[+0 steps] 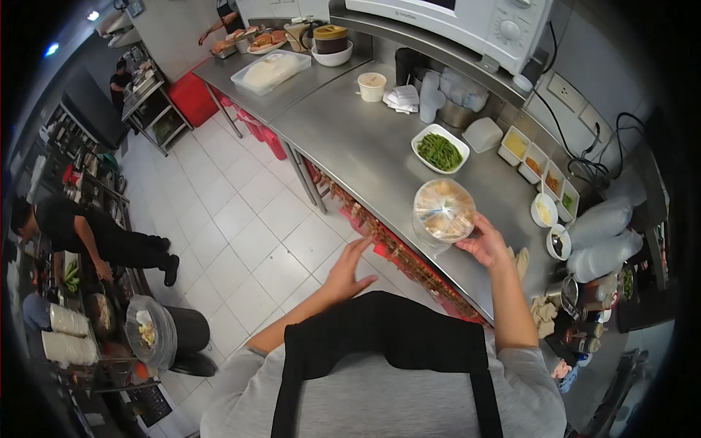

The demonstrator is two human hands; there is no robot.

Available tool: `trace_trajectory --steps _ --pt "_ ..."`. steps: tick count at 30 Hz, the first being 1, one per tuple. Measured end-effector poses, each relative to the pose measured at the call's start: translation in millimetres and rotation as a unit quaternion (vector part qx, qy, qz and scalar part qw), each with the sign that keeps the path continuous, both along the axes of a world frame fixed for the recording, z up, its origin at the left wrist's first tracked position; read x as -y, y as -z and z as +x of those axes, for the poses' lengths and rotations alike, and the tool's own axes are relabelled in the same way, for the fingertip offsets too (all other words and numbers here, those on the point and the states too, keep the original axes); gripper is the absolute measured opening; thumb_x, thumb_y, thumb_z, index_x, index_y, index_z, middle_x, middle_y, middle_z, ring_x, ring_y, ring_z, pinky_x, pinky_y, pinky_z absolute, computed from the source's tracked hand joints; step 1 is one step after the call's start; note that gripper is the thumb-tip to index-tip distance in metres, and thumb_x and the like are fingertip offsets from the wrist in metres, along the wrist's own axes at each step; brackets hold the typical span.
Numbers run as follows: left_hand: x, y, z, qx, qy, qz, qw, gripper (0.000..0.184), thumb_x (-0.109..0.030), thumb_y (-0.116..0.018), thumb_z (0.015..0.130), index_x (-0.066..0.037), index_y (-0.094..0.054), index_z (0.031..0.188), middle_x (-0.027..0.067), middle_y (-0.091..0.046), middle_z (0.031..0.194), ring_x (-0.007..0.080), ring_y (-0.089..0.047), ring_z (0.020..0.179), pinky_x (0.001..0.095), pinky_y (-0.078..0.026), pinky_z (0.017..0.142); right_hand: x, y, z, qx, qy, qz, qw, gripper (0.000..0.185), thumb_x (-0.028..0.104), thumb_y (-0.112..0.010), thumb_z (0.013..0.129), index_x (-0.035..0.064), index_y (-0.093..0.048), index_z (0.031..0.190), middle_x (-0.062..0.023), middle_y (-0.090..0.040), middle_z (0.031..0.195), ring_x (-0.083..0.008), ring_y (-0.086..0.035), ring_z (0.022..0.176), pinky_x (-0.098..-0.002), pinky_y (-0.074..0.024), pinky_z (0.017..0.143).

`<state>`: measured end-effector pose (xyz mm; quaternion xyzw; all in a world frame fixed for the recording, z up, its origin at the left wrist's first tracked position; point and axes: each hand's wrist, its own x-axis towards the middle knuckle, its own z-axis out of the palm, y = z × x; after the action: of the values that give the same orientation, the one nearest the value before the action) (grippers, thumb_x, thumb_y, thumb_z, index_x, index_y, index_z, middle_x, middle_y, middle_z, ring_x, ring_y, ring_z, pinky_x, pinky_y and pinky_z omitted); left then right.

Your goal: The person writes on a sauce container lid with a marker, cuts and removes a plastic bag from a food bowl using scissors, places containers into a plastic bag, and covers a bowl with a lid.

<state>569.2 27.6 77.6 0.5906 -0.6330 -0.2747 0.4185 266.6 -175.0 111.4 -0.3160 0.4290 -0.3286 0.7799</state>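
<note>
A round clear plastic container with a see-through lid (443, 209) is at the front edge of the steel counter (343, 135). Pale and orange food shows through its top. My right hand (488, 245) grips its right side, fingers curled round the rim. Away from it, over the floor to the left of the counter, my left hand (349, 271) is open, thumb and fingers apart, holding nothing. Just behind the container stands a white bowl of green beans (439, 151). Whether the container's base rests on the counter I cannot tell.
Small white dishes of chopped food (533, 162) line the wall at right, with bagged goods (602, 241) beside them. A white microwave (445, 25) sits on the shelf above. At left are a bin (157, 332) and a co-worker (87, 237) bending over a counter.
</note>
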Motion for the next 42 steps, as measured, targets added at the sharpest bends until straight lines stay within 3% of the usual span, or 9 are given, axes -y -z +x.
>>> trace_trajectory --steps 7,14,17,21,22,25,30,39,42 --pt "121.3 -35.2 22.0 0.230 -0.082 -0.152 0.958 0.091 -0.015 -0.080 0.060 -0.023 -0.037 0.140 0.0227 -0.019 0.147 0.0491 -0.023 0.133 0.0543 -0.030 0.104 32.8 23.3 137.6 0.138 0.046 0.055 0.988 0.040 0.032 -0.057 0.090 0.0145 -0.043 0.124 -0.0145 -0.046 0.120 -0.0442 -0.055 0.097 -0.0521 -0.0499 0.084" --pt "228.8 -20.9 112.4 0.230 -0.218 -0.100 0.943 0.090 -0.008 -0.078 0.058 -0.022 -0.039 0.138 0.0203 -0.017 0.149 0.0515 -0.021 0.132 0.0529 -0.031 0.106 94.3 20.9 247.8 0.214 -0.038 0.027 0.976 0.071 0.028 -0.055 0.092 0.0223 -0.011 0.148 -0.0142 -0.022 0.142 -0.0416 -0.052 0.106 -0.0462 -0.0462 0.092" --pt "268.7 -24.0 147.4 0.213 -0.255 -0.089 0.939 0.087 -0.004 -0.076 0.060 -0.021 -0.039 0.137 0.0197 -0.016 0.149 0.0501 -0.022 0.132 0.0501 -0.033 0.106 112.7 13.6 270.1 0.168 -0.085 -0.004 0.982 0.067 0.028 -0.055 0.093 0.0211 -0.015 0.147 -0.0136 -0.019 0.144 -0.0380 -0.053 0.106 -0.0444 -0.0475 0.089" --pt "329.6 -28.2 192.4 0.196 -0.276 -0.073 0.938 0.087 -0.002 -0.075 0.062 -0.021 -0.036 0.138 0.0198 -0.014 0.150 0.0479 -0.023 0.132 0.0477 -0.034 0.106 116.8 21.7 262.2 0.136 -0.168 -0.061 0.975 0.048 0.024 -0.054 0.094 0.0119 -0.035 0.137 -0.0115 -0.046 0.129 -0.0242 -0.058 0.097 -0.0376 -0.0490 0.084" --pt "346.2 -28.4 203.6 0.195 -0.276 -0.073 0.938 0.088 -0.002 -0.075 0.062 -0.021 -0.035 0.139 0.0196 -0.013 0.150 0.0482 -0.023 0.132 0.0478 -0.034 0.106 113.2 22.1 256.4 0.108 -0.170 -0.080 0.976 0.040 0.020 -0.054 0.094 0.0091 -0.042 0.131 -0.0090 -0.058 0.113 -0.0182 -0.059 0.096 -0.0347 -0.0487 0.085" --pt "397.0 -18.0 241.8 0.203 -0.267 -0.094 0.937 0.090 -0.004 -0.076 0.063 -0.021 -0.033 0.140 0.0199 -0.011 0.150 0.0489 -0.022 0.132 0.0490 -0.033 0.106 95.0 40.2 234.5 -0.042 -0.139 -0.235 0.961 0.038 0.014 -0.061 0.089 0.0083 -0.051 0.125 -0.0102 -0.059 0.112 -0.0201 -0.060 0.098 -0.0329 -0.0480 0.086" --pt "477.1 -14.0 291.5 0.229 -0.243 -0.105 0.937 0.091 -0.008 -0.077 0.064 -0.019 -0.030 0.141 0.0224 -0.012 0.149 0.0481 -0.021 0.132 0.0503 -0.028 0.108 46.5 53.9 196.7 -0.367 -0.005 -0.500 0.785 0.032 0.009 -0.071 0.075 0.0062 -0.063 0.106 -0.0130 -0.059 0.114 -0.0298 -0.054 0.112 -0.0376 -0.0439 0.095" --pt "559.1 -40.7 314.9 0.394 -0.269 0.009 0.879 0.098 -0.031 -0.077 0.065 -0.024 -0.021 0.146 0.0221 -0.010 0.150 0.0478 -0.018 0.135 0.0551 -0.022 0.108 -3.2 41.1 242.0 -0.564 0.180 -0.434 0.679 0.027 0.007 -0.070 0.074 0.0026 -0.063 0.100 -0.0180 -0.050 0.124 -0.0389 -0.044 0.123 -0.0452 -0.0400 0.101" --pt "550.8 -69.1 296.8 0.407 -0.196 -0.144 0.880 0.100 -0.037 -0.076 0.064 -0.025 -0.021 0.146 0.0231 -0.011 0.151 0.0478 -0.017 0.135 0.0581 -0.020 0.107 -1.4 41.1 243.5 -0.584 0.189 -0.434 0.659 0.026 0.008 -0.068 0.076 0.0032 -0.063 0.100 -0.0177 -0.051 0.123 -0.0387 -0.045 0.121 -0.0448 -0.0413 0.099"
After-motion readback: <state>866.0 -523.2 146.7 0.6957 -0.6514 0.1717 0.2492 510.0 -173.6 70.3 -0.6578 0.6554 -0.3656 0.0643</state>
